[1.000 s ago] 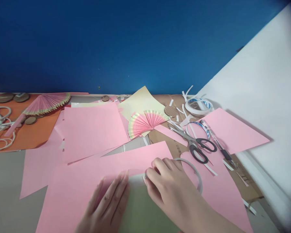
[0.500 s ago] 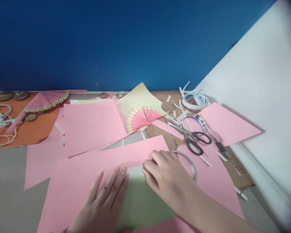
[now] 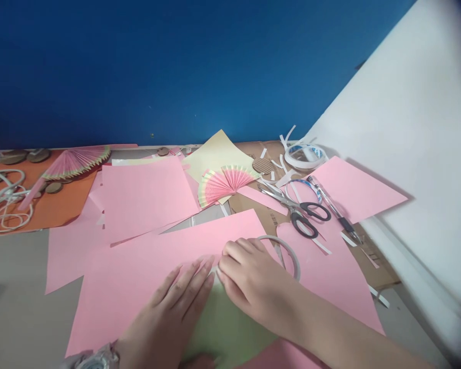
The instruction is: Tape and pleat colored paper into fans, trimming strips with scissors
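Left hand [image 3: 171, 307]: laid flat, fingers extended, resting over the left part of the green sheet [image 3: 230, 325]
Right hand [image 3: 253, 279]: fingers curled closed, by the look of it on the tape roll [image 3: 294, 256], whose near side it hides; fingertips just beside the left hand's
Green sheet: one, lying beneath both hands on the large pink sheet [image 3: 123, 287], much of it covered
Pale strip [image 3: 215, 268]: a sliver only, between the two sets of fingertips; likely tape
Far edge of the green: step in hand, as I judge it from here, is running tape along this edge while the flat hand steadies the paper
Loose end of tape: next move seems to call for pressing the strip down flush, paper held still, then parting it from the roll
Scissors [image 3: 296, 207]: one pair, black-handled, beyond the right hand, blades pointing away to the left
Pen [image 3: 335, 210]: one, just right of the scissors
Pleated fan [image 3: 230, 185]: one, pink with yellow-green rim, farther back
Second fan [image 3: 77, 161]: far left, partly over an orange sheet [image 3: 69, 202]
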The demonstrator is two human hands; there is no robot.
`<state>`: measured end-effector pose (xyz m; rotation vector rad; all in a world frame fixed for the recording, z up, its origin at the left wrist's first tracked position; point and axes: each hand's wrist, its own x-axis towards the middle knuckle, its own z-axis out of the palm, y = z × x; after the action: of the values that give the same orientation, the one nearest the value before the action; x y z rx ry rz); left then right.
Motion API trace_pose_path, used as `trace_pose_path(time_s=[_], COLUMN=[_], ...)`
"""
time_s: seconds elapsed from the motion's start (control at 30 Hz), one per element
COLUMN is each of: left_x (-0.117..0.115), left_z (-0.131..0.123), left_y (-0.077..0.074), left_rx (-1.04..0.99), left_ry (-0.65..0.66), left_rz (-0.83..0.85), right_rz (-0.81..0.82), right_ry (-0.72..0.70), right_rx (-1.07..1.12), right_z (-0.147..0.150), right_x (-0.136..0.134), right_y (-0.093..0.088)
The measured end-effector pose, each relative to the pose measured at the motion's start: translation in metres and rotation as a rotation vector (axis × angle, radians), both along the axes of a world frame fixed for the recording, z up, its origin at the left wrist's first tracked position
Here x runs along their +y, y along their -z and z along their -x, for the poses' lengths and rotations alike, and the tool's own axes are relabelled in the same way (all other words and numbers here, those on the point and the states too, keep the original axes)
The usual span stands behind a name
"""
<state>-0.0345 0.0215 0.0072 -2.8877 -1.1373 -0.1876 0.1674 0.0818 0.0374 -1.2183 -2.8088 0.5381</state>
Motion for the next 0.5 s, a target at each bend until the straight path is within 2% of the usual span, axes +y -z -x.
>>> trace_pose_path(time_s=[0.17,0.4,0.5], left_x=[0.0018,0.0031,0.0023], left_z=[-0.0018,-0.0010,-0.0002], left_y=[-0.0053,-0.0033,-0.0019], left_rx=[-0.007,-0.010,-0.012], left_ry=[-0.020,-0.019,-0.008], left_rz=[0.046,0.056,0.069], right_rz=[-0.104,-0.195,-0.174], right_ry=[0.129,0.131,0.107], right_rx=[-0.073,-0.154,-0.133], right_z=[-0.0004,-0.0008,-0.0057], right_x=[-0.0030,-0.0043,-0.0022], right_y=[0.0059,0.0052,0.0013])
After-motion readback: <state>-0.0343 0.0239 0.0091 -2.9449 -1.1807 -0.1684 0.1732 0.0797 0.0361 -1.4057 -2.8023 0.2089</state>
